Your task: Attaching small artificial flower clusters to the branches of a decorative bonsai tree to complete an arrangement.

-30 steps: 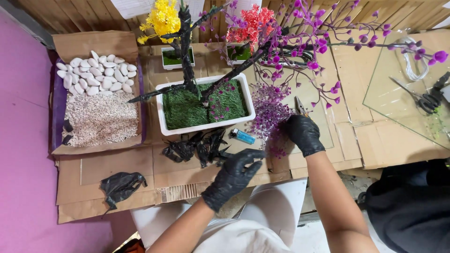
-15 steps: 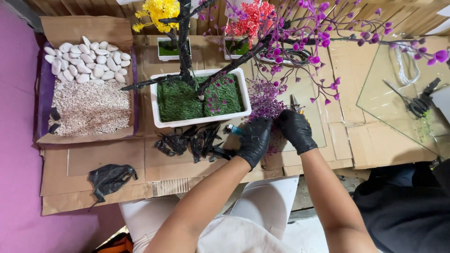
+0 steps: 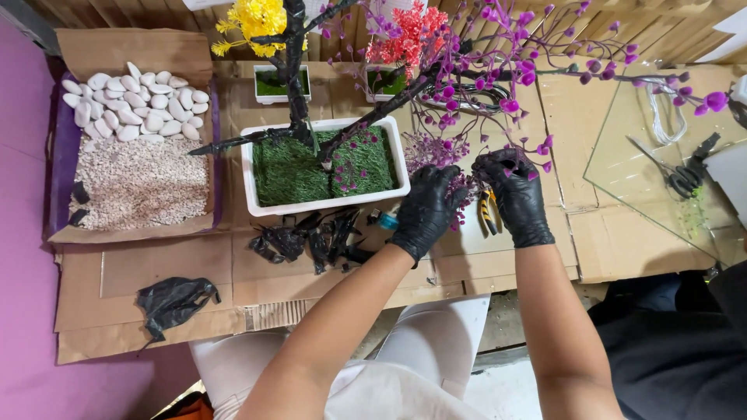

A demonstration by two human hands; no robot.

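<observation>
Both of my hands wear black gloves. My left hand (image 3: 426,208) and my right hand (image 3: 515,193) meet over a bunch of small purple artificial flowers (image 3: 436,153) lying right of a white rectangular planter (image 3: 325,204). Each hand's fingers pinch into the purple sprigs. The planter holds green fake moss and a black tree trunk (image 3: 296,70) whose branches carry purple blossoms (image 3: 510,78). Yellow-handled pliers (image 3: 489,211) lie between my hands. A small blue object (image 3: 387,221) lies by my left wrist.
A cardboard tray at the left holds white pebbles (image 3: 136,101) and fine gravel (image 3: 140,183). Black scraps (image 3: 311,241) and a spare black glove (image 3: 175,299) lie on the cardboard. Yellow (image 3: 253,19) and red (image 3: 405,31) flower trees stand behind. A glass pane with scissors (image 3: 685,175) lies right.
My left hand has moved right from the black scraps to the purple bunch, joining my right hand. The view has shifted slightly.
</observation>
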